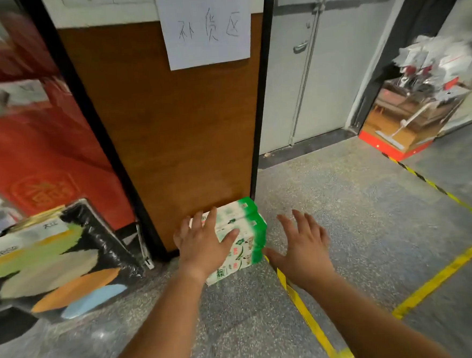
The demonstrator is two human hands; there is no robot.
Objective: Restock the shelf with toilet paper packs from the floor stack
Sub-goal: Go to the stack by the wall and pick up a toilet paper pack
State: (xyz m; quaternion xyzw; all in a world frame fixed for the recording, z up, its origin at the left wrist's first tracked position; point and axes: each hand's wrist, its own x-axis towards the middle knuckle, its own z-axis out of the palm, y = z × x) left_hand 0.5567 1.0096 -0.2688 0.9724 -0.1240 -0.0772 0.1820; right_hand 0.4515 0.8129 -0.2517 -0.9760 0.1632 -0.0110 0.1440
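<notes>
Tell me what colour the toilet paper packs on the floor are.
White with green ends and green printed designs, seen in the head view: packs.

A white paper sheet (207,27) taped to the brown panel (181,132) bears handwritten "补货区".

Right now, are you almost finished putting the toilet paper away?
No, just starting. Nothing looks shelved yet. The packs sit on the floor; my left hand reaches over them, my right hand spread open beside them. Lifting and shelving remain.
</notes>
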